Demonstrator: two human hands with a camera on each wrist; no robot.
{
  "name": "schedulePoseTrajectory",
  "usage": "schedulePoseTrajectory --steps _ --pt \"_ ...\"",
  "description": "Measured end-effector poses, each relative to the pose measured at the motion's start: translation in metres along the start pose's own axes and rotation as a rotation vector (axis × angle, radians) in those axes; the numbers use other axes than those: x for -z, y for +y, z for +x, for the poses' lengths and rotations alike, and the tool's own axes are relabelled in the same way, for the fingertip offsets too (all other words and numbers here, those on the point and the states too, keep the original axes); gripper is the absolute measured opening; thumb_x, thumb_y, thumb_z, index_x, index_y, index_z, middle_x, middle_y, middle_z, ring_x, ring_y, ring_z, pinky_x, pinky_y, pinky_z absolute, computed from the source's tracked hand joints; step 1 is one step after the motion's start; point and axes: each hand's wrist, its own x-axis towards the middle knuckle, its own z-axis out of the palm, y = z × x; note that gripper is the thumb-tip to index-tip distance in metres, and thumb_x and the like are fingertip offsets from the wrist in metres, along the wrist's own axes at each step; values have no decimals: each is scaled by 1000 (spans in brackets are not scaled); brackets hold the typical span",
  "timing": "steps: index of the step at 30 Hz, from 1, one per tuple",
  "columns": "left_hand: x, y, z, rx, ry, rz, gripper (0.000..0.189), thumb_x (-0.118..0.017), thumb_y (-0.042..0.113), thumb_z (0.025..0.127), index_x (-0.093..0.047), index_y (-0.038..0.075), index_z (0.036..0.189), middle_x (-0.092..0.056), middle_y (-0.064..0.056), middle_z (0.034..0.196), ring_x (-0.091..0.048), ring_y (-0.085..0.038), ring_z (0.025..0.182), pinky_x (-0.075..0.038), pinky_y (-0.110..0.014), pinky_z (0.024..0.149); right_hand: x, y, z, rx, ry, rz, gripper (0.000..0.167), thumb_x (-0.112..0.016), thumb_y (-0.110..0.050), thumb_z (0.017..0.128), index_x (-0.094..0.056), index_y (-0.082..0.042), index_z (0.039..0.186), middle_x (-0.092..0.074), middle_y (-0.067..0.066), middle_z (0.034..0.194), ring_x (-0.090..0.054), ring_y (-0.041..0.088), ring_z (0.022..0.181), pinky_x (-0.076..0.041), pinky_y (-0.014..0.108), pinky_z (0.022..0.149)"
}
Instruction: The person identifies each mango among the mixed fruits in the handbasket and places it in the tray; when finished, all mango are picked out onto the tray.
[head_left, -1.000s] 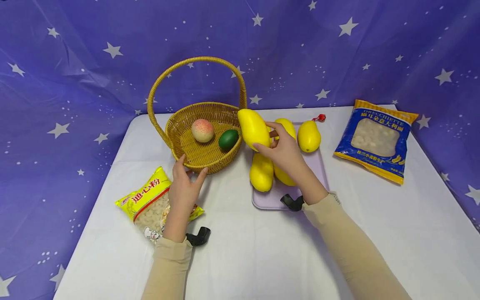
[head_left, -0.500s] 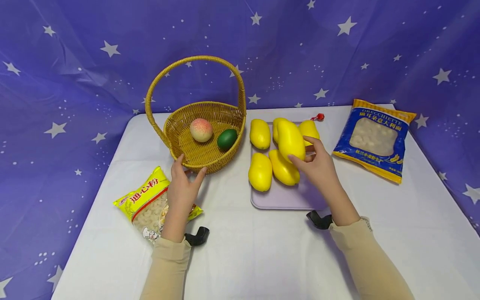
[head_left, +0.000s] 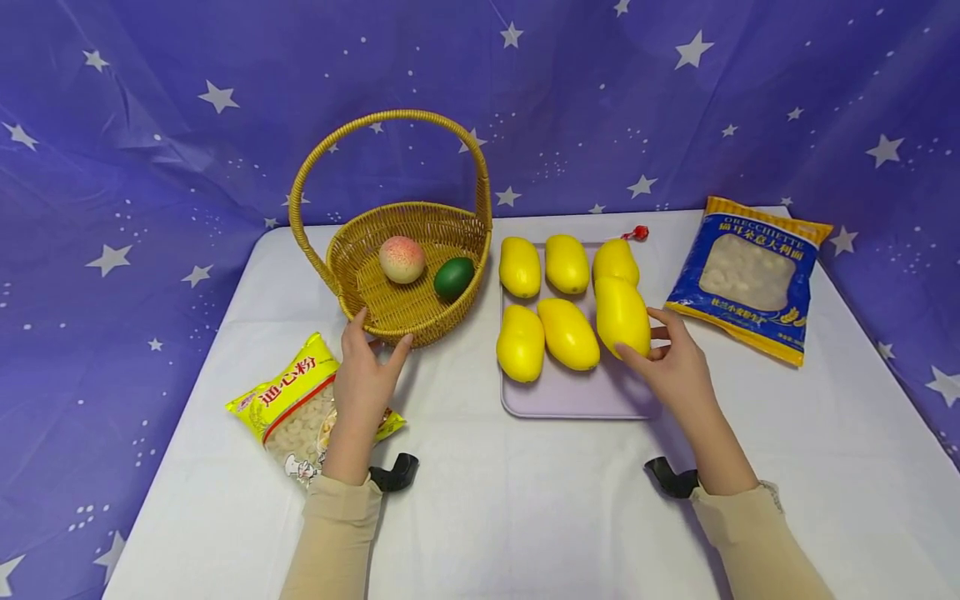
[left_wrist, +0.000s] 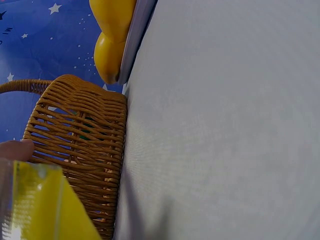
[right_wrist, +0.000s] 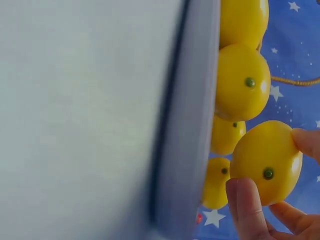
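Observation:
My right hand point(head_left: 675, 358) grips a yellow mango point(head_left: 622, 317) by its right side, thumb in front and fingers behind. In the right wrist view this mango point(right_wrist: 267, 162) sits a little above the lilac tray point(head_left: 577, 404). Several other mangoes, such as the front middle one point(head_left: 568, 335), lie on that tray in two rows. My left hand point(head_left: 365, 383) touches the front rim of the wicker basket point(head_left: 420, 332), fingers and thumb spread. Inside the basket lie a peach point(head_left: 402, 259) and a dark green oval fruit point(head_left: 453, 278).
A yellow bag of macaroni point(head_left: 300, 408) lies partly under my left hand and wrist. The blue orecchiette bag point(head_left: 750, 279) lies at the back right. A red-wrapped lollipop point(head_left: 639, 233) is behind the tray. A starry purple cloth point(head_left: 600, 108) hangs behind the table.
My right hand has carried the mango from beside the basket rightward and toward me, over the tray's right front part. The left hand has stayed at the basket rim.

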Motion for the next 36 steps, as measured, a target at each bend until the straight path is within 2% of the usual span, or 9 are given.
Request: schedulePoseTrajectory --steps 10,20,36 --pt "2 1 -1 22 -3 16 90 -53 66 87 -17 17 153 -30 -14 150 -55 -31 113 -45 -50 77 0 13 -16 -48 -14 -45 76 -72 -41 85 -39 -6 143 -57 24 116 -58 28 83 -46 33 66" --pt "1 1 -1 10 8 11 90 -55 65 87 -18 16 153 -31 -14 148 -55 -31 113 -46 -50 79 0 14 -16 -60 -53 -84 79 -71 -43 86 -38 -2 143 -56 27 116 -57 29 84 -46 32 61" --pt "0 1 -1 5 7 3 90 -55 65 87 -19 16 153 -31 -13 149 -56 -30 113 -46 -49 77 -4 17 -13 -39 -31 -143 74 -72 -40 86 -40 -1 141 -58 26 114 -57 32 84 -42 37 68"
